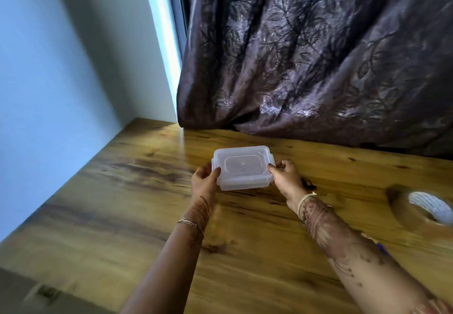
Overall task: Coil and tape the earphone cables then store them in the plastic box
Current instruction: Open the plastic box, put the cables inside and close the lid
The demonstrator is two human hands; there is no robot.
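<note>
The plastic box (242,169) sits near the middle of the table (122,191), towards its far edge, with the lid (241,164) on. You cannot tell whether its base rests on the wood or is just clear of it.

Handling, as judged:
- The box is small, thin-walled and translucent, so expect it to be light and stiff but to flex a little under pressure.
- The plastic looks smooth and glossy and may slip in a loose hold.
- The corners are rounded, the lid carries a raised octagonal outline, and flaps run along the edges. Take hold at the short ends, below the lid rim, or at the flaps to unlatch.

Your left hand (204,179) grips the left end, thumb on the lid edge and fingers curled under the side. Your right hand (285,176) pinches the right end at the rim. The hands are apart, with the box between them.

A small dark item (309,186) lies just to the right of your right hand. It is too blurred to identify as cable.

A tape roll (421,208) lies flat at the right edge, well apart from the box. The table is varnished, knotted wood. A dark leaf-patterned curtain (318,56) hangs in folds at the far side.
</note>
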